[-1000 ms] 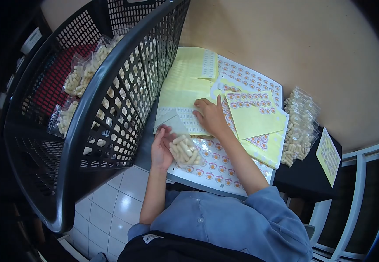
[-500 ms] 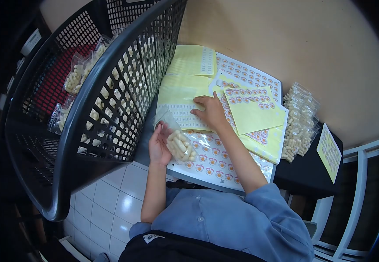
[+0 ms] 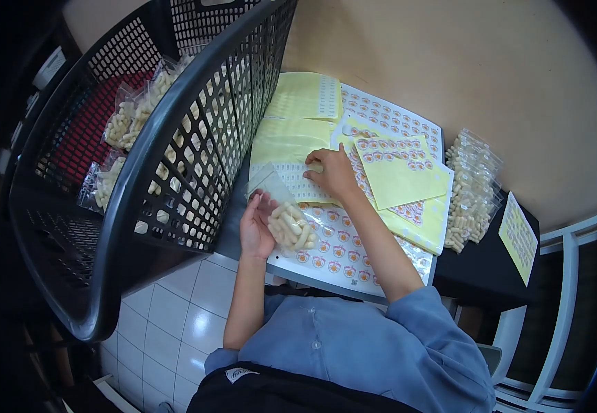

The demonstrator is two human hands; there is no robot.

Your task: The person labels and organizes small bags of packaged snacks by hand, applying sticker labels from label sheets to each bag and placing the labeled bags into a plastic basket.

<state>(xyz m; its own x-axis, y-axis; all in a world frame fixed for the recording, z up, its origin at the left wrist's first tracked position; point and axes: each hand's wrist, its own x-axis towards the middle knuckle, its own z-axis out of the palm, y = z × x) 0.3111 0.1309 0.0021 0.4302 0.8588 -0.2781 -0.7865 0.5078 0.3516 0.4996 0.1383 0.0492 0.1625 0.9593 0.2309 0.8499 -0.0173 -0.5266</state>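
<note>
My left hand (image 3: 257, 230) is closed on a clear zip bag (image 3: 291, 228) of pale, cream-coloured capsules, near the table's front left edge. The bag is tilted, its see-through upper end toward the basket. My right hand (image 3: 333, 172) is over a yellow backing sheet with rows of small white labels (image 3: 281, 180). Its thumb and forefinger are bent and apart at those labels; whether a label sticks to a fingertip is too small to tell. Beneath the bag lies a white sheet of round orange-and-pink stickers (image 3: 339, 256).
A large black plastic basket (image 3: 150, 148) with capsule bags (image 3: 133, 117) inside stands at left. Loose yellow sticker sheets (image 3: 401, 175) overlap on the table. Bagged capsules (image 3: 472, 196) are stacked at right on black cloth (image 3: 467, 272), beside another yellow sheet (image 3: 518, 237).
My left hand and the bag have shifted slightly right, and the bag has turned a little. My right hand's fingers have bent slightly more over the labels.
</note>
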